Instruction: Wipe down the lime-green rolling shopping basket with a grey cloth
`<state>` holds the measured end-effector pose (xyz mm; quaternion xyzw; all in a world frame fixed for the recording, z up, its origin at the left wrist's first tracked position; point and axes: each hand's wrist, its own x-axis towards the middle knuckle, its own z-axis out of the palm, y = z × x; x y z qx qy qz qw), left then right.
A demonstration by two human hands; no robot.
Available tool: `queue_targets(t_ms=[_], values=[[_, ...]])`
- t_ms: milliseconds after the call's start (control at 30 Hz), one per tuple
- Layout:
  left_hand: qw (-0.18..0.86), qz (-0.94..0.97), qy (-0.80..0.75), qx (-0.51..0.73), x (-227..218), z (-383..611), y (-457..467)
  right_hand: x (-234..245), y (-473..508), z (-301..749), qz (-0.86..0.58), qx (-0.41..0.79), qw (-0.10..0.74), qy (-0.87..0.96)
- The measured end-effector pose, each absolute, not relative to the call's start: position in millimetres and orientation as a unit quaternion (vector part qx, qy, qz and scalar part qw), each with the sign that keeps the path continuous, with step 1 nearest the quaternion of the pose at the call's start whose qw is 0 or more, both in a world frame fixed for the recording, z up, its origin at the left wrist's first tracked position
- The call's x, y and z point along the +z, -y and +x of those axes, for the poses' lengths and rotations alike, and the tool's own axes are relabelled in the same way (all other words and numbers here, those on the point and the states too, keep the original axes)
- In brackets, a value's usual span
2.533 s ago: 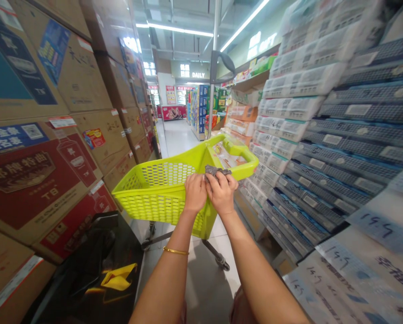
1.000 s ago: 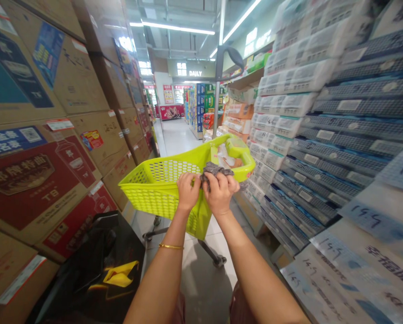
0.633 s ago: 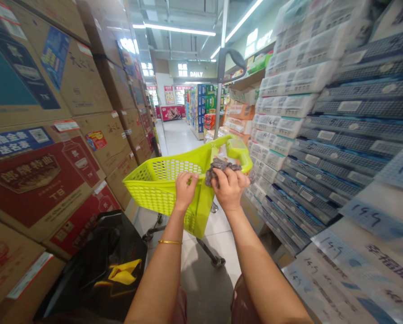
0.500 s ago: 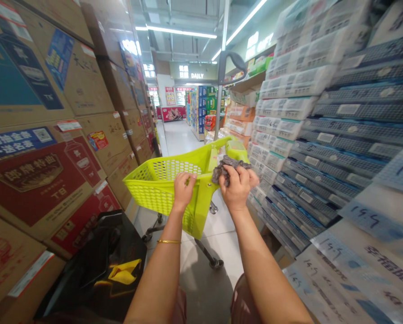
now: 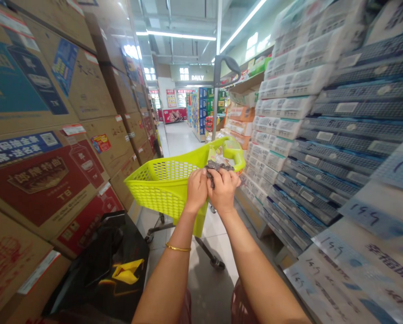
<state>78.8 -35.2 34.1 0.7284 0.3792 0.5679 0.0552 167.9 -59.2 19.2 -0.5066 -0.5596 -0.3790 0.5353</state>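
In the head view a lime-green shopping cart [image 5: 161,191] with a perforated basket stands in front of me. My left hand [image 5: 196,191] is closed over its near rim, with the fingertips hidden from view. Right beside it, my right hand [image 5: 222,191] is closed on a crumpled grey cloth [image 5: 210,167], pressed against the same rim near the child-seat end. The two hands touch or nearly touch. A tall metal pole [image 5: 216,112] with a dark grey loop handle [image 5: 229,67] rises behind the cart's right end.
Stacked cardboard cartons [image 5: 46,180] line the left side. A black bag [image 5: 100,256] with a yellow piece [image 5: 129,271] sits low at left. Piled packs of paper tissue [image 5: 285,108] and blue-grey packs [image 5: 343,130] wall the right side. A tiled aisle [image 5: 179,135] runs ahead.
My right hand and the grey cloth have slid left along the rim. My left hand has shifted a little right, so the hands are now side by side.
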Motion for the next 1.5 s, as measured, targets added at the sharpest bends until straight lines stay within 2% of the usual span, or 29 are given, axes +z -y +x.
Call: queue_targets(t_ms=[167, 267, 433, 600, 933, 1100, 1367, 1500], values=[[0.037, 0.745, -0.385, 0.544, 33.5, 77.7, 34.0, 23.0, 58.5, 181.8, -0.491, -0.447, 0.498, 0.559], [0.057, 0.743, -0.379, 0.548, 35.2, 76.1, 37.5, 29.6, 60.3, 192.7, -0.49, -0.455, 0.519, 0.533], [0.063, 0.734, -0.38, 0.559, 35.3, 73.1, 39.5, 41.8, 65.8, 207.6, -0.512, -0.378, 0.595, 0.491], [0.038, 0.722, -0.399, 0.564, 35.4, 68.5, 39.7, 42.8, 70.4, 197.4, -0.51, -0.328, 0.62, 0.498], [-0.012, 0.699, -0.437, 0.566, 30.8, 54.1, 32.1, 20.9, 76.0, 140.1, -0.454, -0.414, 0.538, 0.577], [0.01, 0.695, -0.424, 0.58, 35.2, 54.0, 34.0, 23.4, 72.9, 154.1, -0.436, -0.462, 0.524, 0.567], [0.017, 0.678, -0.438, 0.59, 39.1, 57.9, 37.1, 42.8, 72.9, 187.3, -0.491, -0.337, 0.631, 0.498], [0.011, 0.674, -0.434, 0.598, 36.9, 58.8, 35.7, 40.4, 75.1, 168.8, -0.489, -0.356, 0.624, 0.495]])
